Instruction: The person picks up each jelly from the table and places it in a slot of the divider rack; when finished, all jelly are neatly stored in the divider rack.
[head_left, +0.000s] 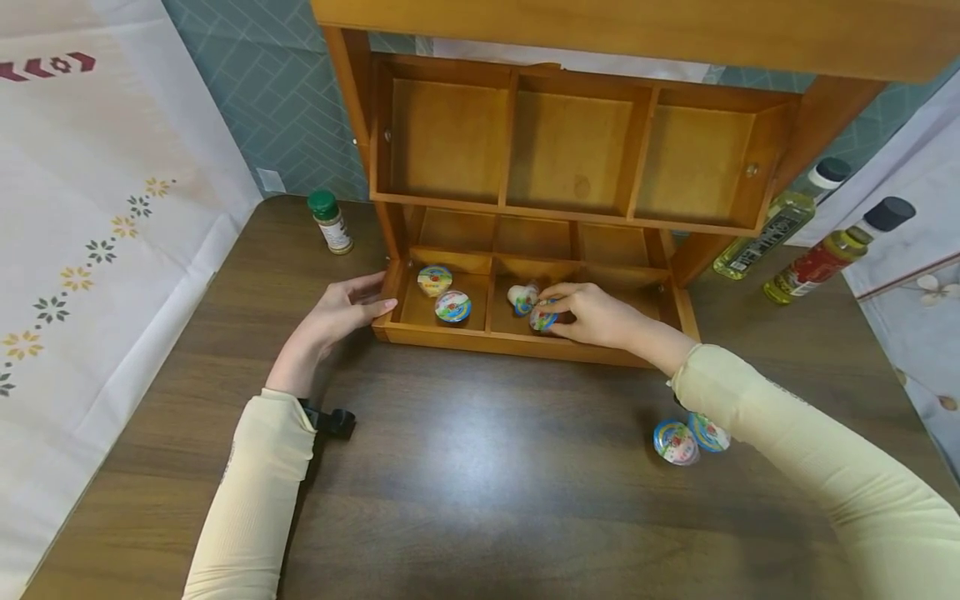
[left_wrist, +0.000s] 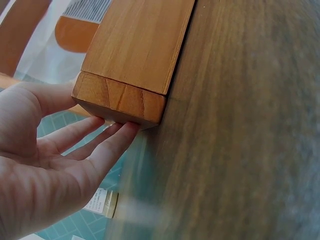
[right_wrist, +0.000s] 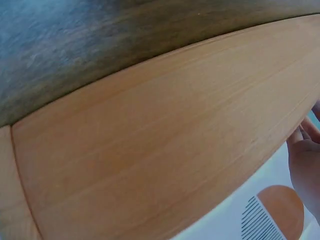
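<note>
In the head view my left hand (head_left: 341, 312) holds the front left corner of a wooden rack (head_left: 435, 340), its thumb over the edge and its fingers against the outer side. My right hand (head_left: 596, 317) reaches into the lower tray's middle compartment and pinches a small jelly cup (head_left: 543, 318). Beside it another jelly cup (head_left: 520, 297) lies tipped over. A yellow-lidded jelly cup (head_left: 434, 280) and a blue-rimmed jelly cup (head_left: 453, 307) sit in the left compartment. The right wrist view shows mostly the rack's front board (right_wrist: 150, 135); the pinched cup is out of sight there.
Two jelly cups (head_left: 676, 442) lie on the table by the right sleeve, one partly covered by it. A green-capped jar (head_left: 330, 223) stands left of the rack. Two oil bottles (head_left: 828, 254) stand on its right. The upper tray (head_left: 577, 158) overhangs the lower one.
</note>
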